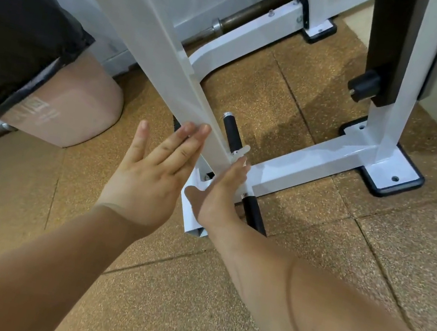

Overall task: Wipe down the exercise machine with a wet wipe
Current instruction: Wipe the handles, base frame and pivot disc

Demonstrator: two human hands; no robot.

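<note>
The white exercise machine has a slanted bar (171, 63) that runs down from the upper left to the floor frame at centre. My left hand (152, 171) lies flat against the bar's left face, fingers straight, tips touching the metal. My right hand (221, 192) presses along the bar's lower right side with straight fingers and the thumb spread left. A small white scrap (240, 151), possibly the wet wipe, shows at its fingertips; the rest is hidden under the hand. A black-gripped peg (231, 135) crosses the bar just beyond my right fingers.
The white floor beam (314, 159) runs right to a bolted foot plate (394, 173) under an upright post. A black and pink pad (26, 58) hangs at left. A rusty barbell (256, 11) lies at the back. Cork-coloured rubber tiles (186, 305) cover the floor.
</note>
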